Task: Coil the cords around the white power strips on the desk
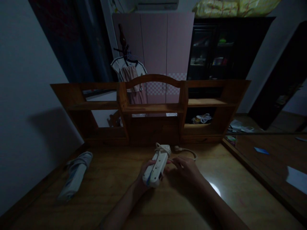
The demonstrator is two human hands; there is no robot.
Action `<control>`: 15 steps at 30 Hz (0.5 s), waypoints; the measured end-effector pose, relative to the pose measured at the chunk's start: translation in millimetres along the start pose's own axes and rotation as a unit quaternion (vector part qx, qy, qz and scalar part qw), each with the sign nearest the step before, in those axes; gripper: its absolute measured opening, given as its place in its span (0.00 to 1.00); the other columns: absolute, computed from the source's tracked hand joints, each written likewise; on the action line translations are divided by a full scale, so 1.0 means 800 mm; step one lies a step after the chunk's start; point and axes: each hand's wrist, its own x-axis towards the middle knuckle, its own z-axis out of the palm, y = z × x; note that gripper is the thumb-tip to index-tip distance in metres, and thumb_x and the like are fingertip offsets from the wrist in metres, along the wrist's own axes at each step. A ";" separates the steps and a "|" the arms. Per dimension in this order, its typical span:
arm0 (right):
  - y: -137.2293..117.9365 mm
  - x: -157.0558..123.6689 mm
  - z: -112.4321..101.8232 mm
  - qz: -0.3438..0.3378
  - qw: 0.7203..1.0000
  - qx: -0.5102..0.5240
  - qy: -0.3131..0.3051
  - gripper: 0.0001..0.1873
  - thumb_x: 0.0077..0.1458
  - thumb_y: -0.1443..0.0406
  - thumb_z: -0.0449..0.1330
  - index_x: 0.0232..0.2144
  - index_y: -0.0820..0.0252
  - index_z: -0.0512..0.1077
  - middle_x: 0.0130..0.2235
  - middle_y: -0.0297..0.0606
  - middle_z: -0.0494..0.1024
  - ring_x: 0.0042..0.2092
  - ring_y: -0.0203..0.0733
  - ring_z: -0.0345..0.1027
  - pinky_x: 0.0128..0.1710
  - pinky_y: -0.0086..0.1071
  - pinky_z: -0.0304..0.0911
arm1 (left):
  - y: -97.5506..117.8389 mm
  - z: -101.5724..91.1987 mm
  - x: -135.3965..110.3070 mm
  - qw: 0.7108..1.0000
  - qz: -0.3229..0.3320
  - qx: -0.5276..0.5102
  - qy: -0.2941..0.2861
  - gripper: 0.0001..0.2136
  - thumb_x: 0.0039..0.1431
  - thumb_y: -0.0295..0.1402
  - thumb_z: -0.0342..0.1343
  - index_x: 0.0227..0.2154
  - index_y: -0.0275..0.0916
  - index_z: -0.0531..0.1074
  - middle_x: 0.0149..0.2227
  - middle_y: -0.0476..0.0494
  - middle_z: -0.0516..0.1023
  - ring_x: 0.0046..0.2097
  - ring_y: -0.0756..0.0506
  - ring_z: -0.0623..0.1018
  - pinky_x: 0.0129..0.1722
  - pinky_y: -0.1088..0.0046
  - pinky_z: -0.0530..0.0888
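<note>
A white power strip [157, 167] is held up over the wooden desktop by my left hand [145, 172], whose fingers wrap around it from the left and beneath. Its cord [163, 149] is wound about the far end of the strip. On the right side, my right hand [183, 166] pinches the cord close to the strip. From there the cord loops out and its plug [177, 148] lies on the desk. Apart on the left lies a second power strip [76, 175] with its grey cord wrapped around one end.
Behind my hands stands a wooden shelf unit [153, 108] along the desk's far edge. A white bundle of cable or bags [203, 118] sits in its right compartment. A wall [35, 134] borders the left side. Beyond the desk's right edge lie a blue card [261, 150] and a white paper [297, 179].
</note>
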 end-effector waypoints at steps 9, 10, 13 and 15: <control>-0.001 0.003 -0.008 0.134 0.972 0.091 0.169 0.14 0.60 0.54 0.51 0.38 0.54 0.71 0.32 0.39 0.78 0.33 0.44 0.70 0.32 0.32 0.60 | -0.006 -0.001 -0.005 0.995 -0.046 0.001 -0.085 0.31 0.54 0.43 0.46 0.57 0.24 0.59 0.33 0.34 0.75 0.30 0.42 0.77 0.29 0.68 0.72; -0.003 0.004 -0.011 0.142 0.965 0.110 0.189 0.14 0.59 0.53 0.52 0.36 0.55 0.71 0.32 0.40 0.77 0.33 0.44 0.70 0.32 0.32 0.61 | -0.006 -0.001 -0.003 0.997 -0.032 -0.001 -0.077 0.31 0.54 0.43 0.46 0.56 0.24 0.59 0.32 0.35 0.75 0.29 0.42 0.76 0.29 0.68 0.72; -0.008 0.005 -0.018 0.170 0.941 0.174 0.236 0.16 0.57 0.51 0.54 0.33 0.56 0.70 0.29 0.38 0.76 0.30 0.42 0.68 0.29 0.31 0.60 | -0.003 0.000 0.001 0.999 0.011 -0.020 -0.037 0.29 0.56 0.42 0.46 0.56 0.26 0.60 0.31 0.37 0.74 0.29 0.43 0.76 0.30 0.68 0.71; -0.005 0.005 -0.017 0.189 0.924 0.215 0.254 0.17 0.55 0.50 0.55 0.32 0.57 0.70 0.26 0.36 0.74 0.28 0.40 0.66 0.26 0.29 0.59 | 0.001 0.001 0.002 0.999 0.038 -0.034 -0.006 0.28 0.58 0.41 0.45 0.57 0.28 0.60 0.31 0.39 0.73 0.29 0.45 0.75 0.30 0.69 0.71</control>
